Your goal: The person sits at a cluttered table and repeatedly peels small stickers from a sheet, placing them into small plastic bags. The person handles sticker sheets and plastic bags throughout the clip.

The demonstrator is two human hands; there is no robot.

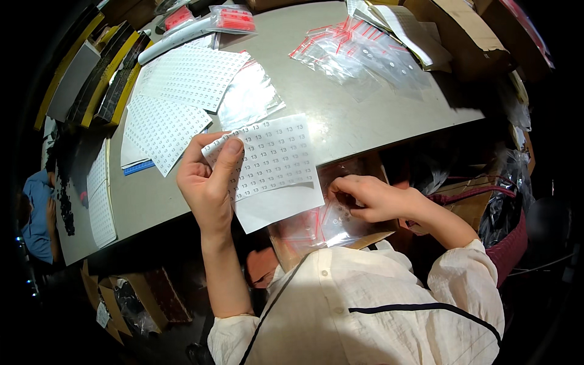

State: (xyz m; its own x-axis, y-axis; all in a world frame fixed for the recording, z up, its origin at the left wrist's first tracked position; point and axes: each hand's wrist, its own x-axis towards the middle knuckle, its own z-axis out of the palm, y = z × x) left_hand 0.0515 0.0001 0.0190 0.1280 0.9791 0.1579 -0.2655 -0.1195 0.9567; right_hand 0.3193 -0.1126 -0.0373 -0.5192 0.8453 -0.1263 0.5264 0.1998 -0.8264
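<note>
My left hand grips a white sheet of small printed number stickers by its left edge, thumb on top. The lower strip of the sheet is blank backing with no stickers on it. My right hand is just right of the sheet, fingers curled together over a cardboard box at my lap. Clear zip bags with red seal lines lie in that box under my right hand. Whatever is between the right fingertips is too small or hidden to make out.
On the grey table are more sticker sheets, a flat clear bag and a spread of red-edged zip bags. Black-and-yellow bins line the left; cardboard boxes stand far right. A person in blue is at far left.
</note>
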